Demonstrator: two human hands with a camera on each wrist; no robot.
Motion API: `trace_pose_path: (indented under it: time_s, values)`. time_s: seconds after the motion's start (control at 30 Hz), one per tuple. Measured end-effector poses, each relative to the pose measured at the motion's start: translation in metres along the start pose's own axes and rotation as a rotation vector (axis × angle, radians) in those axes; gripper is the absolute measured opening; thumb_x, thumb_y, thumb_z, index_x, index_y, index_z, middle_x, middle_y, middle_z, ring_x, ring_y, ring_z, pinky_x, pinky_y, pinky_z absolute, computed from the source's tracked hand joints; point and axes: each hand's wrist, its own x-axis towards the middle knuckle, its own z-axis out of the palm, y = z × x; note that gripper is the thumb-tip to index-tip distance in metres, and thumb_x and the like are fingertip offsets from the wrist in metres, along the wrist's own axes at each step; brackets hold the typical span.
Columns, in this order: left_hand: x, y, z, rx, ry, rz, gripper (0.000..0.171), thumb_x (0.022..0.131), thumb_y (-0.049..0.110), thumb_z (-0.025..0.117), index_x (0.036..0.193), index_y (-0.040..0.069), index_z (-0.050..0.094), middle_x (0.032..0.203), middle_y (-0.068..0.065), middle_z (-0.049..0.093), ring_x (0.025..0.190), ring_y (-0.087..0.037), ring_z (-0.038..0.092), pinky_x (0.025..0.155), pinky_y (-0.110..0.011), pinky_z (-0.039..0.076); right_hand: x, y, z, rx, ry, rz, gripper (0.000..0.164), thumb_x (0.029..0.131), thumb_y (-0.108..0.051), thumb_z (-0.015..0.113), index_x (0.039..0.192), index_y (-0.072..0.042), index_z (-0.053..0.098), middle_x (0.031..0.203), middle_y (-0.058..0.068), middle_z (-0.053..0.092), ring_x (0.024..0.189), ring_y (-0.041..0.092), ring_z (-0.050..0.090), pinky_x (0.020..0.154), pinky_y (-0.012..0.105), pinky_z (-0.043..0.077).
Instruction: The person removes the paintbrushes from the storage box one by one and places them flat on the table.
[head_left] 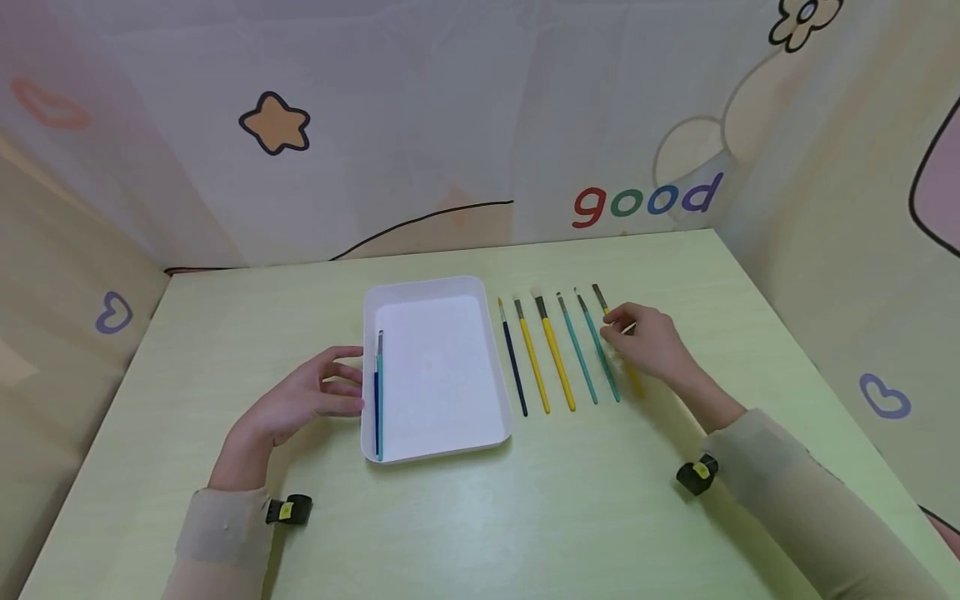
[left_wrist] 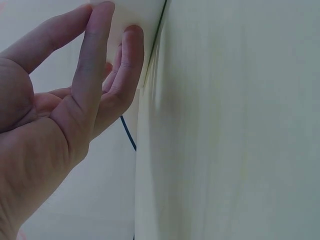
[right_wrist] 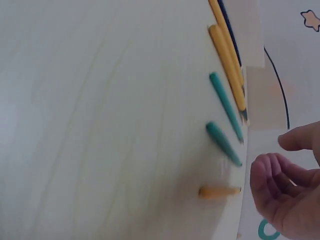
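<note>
On the table a white rectangular tray [head_left: 442,367] holds a teal paintbrush [head_left: 380,400] and a dark blue one, side by side along its left wall. My left hand [head_left: 311,392] touches the outside of that wall with its fingertips; the left wrist view shows the fingers [left_wrist: 90,55] against the tray. Over the rightmost yellow paintbrush [head_left: 636,382] hovers my right hand [head_left: 648,337], hiding the brush's middle. The right wrist view shows a gap between the thumb and the loosely curled fingers [right_wrist: 265,175], with nothing seen between them.
Right of the tray lie a dark blue paintbrush [head_left: 513,358], two yellow paintbrushes [head_left: 557,354] and two teal paintbrushes [head_left: 577,350] in a row. A patterned cloth wall [head_left: 420,125] rises behind the table, with more cloth at both sides.
</note>
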Motion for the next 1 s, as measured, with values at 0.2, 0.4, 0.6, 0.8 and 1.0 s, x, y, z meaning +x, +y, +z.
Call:
trace_pose_path:
  time_s: [0.2,0.4,0.6,0.8,1.0]
  values:
    - [0.001,-0.001,0.000,-0.009,-0.003,0.010,0.082,0.090,0.002,0.076,0.157,0.002,0.029,0.136,-0.027,0.048,0.117,-0.037,0.059,0.091,-0.036,0.059,0.001,-0.022,0.015,0.181,-0.079,-0.047,0.028,0.103,-0.015,0.062,0.124,0.003,0.063,0.108,0.020,0.065,0.085,0.029,0.062,0.071,0.030,0.060]
    - [0.001,-0.001,0.001,-0.028,-0.005,0.003,0.080,0.091,0.000,0.074,0.157,0.002,0.028,0.136,-0.028,0.046,0.116,-0.037,0.059,0.090,-0.039,0.059,0.001,-0.052,0.033,0.333,-0.197,-0.083,0.029,0.103,-0.013,0.062,0.126,0.005,0.061,0.109,0.027,0.064,0.085,0.033,0.063,0.074,0.039,0.062]
    - [0.000,0.001,0.002,-0.051,-0.024,-0.006,0.079,0.094,-0.001,0.071,0.157,0.005,0.025,0.135,-0.029,0.044,0.109,-0.036,0.062,0.088,-0.042,0.060,-0.001,-0.082,0.050,0.454,-0.316,-0.109,0.030,0.103,-0.012,0.063,0.126,0.006,0.060,0.109,0.029,0.062,0.088,0.037,0.063,0.075,0.042,0.062]
    - [0.000,0.001,0.003,-0.071,-0.032,-0.012,0.079,0.094,-0.001,0.069,0.158,0.006,0.023,0.134,-0.029,0.043,0.105,-0.035,0.064,0.087,-0.044,0.060,-0.002,-0.106,0.073,0.535,-0.432,-0.139,0.031,0.103,-0.009,0.062,0.128,0.008,0.057,0.109,0.029,0.060,0.088,0.036,0.064,0.076,0.044,0.063]
    - [-0.001,-0.001,0.002,-0.065,-0.034,-0.015,0.079,0.095,0.000,0.069,0.158,0.007,0.022,0.135,-0.029,0.043,0.106,-0.036,0.064,0.087,-0.044,0.060,-0.003,-0.127,0.099,0.639,-0.577,-0.070,0.041,0.104,-0.009,0.060,0.140,0.007,0.048,0.127,0.028,0.057,0.109,0.040,0.065,0.086,0.044,0.061]
